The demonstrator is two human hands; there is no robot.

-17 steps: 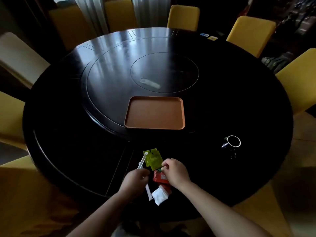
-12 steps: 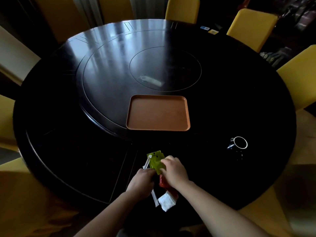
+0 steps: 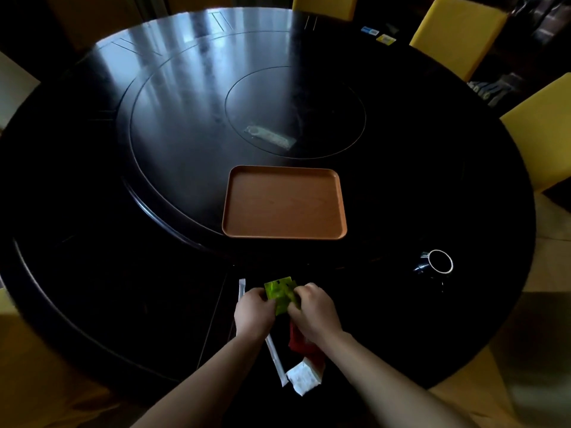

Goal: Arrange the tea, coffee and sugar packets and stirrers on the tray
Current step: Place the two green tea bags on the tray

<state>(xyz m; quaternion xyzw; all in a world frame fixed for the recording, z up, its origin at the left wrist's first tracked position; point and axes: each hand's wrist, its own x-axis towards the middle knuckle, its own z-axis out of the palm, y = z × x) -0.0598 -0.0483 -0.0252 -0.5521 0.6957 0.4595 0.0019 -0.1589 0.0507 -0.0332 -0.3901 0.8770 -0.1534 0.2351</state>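
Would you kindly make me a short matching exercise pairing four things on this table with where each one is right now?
Things:
1. green packets
2. brown tray
3. black mug
4. white packet

Places:
A. nearest the table's front edge
B. held between both hands
C. to the right, standing alone
D. empty, just beyond the hands

Pairs: 1-B, 2-D, 3-C, 4-A
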